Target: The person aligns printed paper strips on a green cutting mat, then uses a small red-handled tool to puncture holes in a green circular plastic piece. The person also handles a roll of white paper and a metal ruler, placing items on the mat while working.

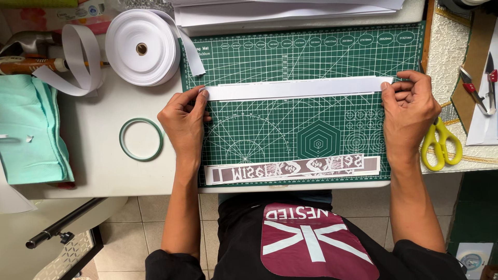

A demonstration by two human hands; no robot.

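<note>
Nearest the table's front edge lies a printed strip point(293, 170), flat, maroon-and-white patterned, its long axis parallel to that edge. It rests on the green cutting mat point(311, 129), a matte sheet ruled with a fine white grid, arcs and hexagons.

Beyond it, across the middle of the mat, lies the white ribbon strip point(295, 89), a smooth, thin, flat band. Its long axis runs left to right, parallel to the table's front edge. The left hand point(184, 122) pins the left end, fingers point(202, 95) pressed flat on top. The right hand point(410, 106) holds the right end, its fingers point(389, 89) pinched closed on the band. Each end lies directly under its hand; neither hand is nearer.

Left of the mat sits a thin green ring point(141, 139) on the bare white table. At the right edge lie yellow-handled scissors point(441, 142), just beside the right wrist.

Toward the far left corner stands a large roll of white ribbon point(141, 47), tightly wound, with a loose tail. A folded mint-green cloth point(31, 129) lies at the left edge.
</note>
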